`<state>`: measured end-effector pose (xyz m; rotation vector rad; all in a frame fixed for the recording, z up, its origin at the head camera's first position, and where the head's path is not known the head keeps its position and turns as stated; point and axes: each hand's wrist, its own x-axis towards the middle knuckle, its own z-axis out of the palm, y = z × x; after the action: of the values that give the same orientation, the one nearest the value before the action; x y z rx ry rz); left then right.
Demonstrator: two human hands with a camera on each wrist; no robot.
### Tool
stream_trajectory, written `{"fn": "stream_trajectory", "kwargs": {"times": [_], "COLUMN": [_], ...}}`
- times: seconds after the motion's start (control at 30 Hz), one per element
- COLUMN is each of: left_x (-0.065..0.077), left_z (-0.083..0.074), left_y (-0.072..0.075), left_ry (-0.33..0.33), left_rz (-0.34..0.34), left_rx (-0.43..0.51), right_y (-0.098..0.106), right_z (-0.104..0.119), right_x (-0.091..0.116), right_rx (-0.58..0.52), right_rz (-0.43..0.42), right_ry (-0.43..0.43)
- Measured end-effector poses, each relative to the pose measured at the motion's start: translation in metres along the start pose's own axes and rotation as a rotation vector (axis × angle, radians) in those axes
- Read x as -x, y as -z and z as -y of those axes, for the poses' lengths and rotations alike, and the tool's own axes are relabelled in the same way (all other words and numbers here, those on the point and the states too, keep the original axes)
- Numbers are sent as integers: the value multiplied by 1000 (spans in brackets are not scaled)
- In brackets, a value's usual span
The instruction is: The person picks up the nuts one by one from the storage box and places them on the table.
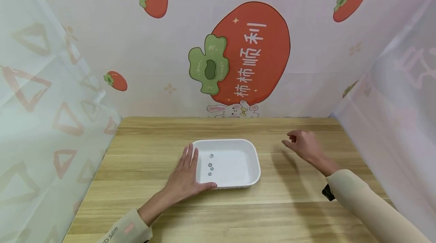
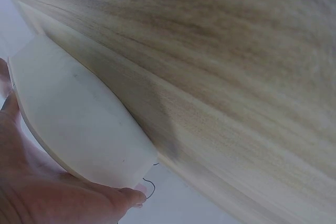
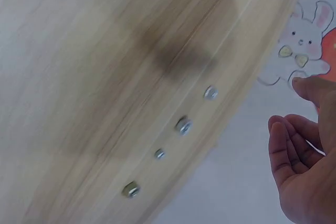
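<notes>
My left hand (image 1: 184, 180) rests on a white rectangular tray (image 1: 235, 185), its fingers fairly straight along the left rim and its thumb on the near rim. From the left wrist, the tray's outer wall (image 2: 79, 114) shows beside the thumb. Several small metal nuts (image 1: 210, 165) lie inside the tray at its left side. To the right, my right hand (image 1: 303, 145) hovers over the table, fingers loosely curled and thumb apart; nothing shows between them in the right wrist view. More nuts (image 3: 184, 125) lie in a loose row on the wood near that hand, mostly hidden in the head view.
The wooden table (image 1: 218, 216) meets a printed fabric backdrop (image 1: 184, 99) at its far edge. Pale printed sheets (image 1: 37, 122) hang along both sides. A dark object (image 1: 328, 193) shows at the right sleeve's cuff.
</notes>
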<state>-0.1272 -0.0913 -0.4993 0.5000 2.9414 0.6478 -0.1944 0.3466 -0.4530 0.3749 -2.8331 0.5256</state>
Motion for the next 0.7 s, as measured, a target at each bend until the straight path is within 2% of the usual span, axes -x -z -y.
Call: {"fn": "stream_trajectory", "kwargs": {"times": [0.3,0.7], "left_x": [-1,-1], "left_z": [1,1], "left_y": [-2,-1], "left_ry": [-13,-12], "left_rz": [-22,-20], "left_rx": [2,-3], "right_y": [-8,-15], "right_z": [35,84], "right_x": [-11,-18], "right_rx": [-17,-86], "right_rz": [-79,-63], "right_ry": [129,193]}}
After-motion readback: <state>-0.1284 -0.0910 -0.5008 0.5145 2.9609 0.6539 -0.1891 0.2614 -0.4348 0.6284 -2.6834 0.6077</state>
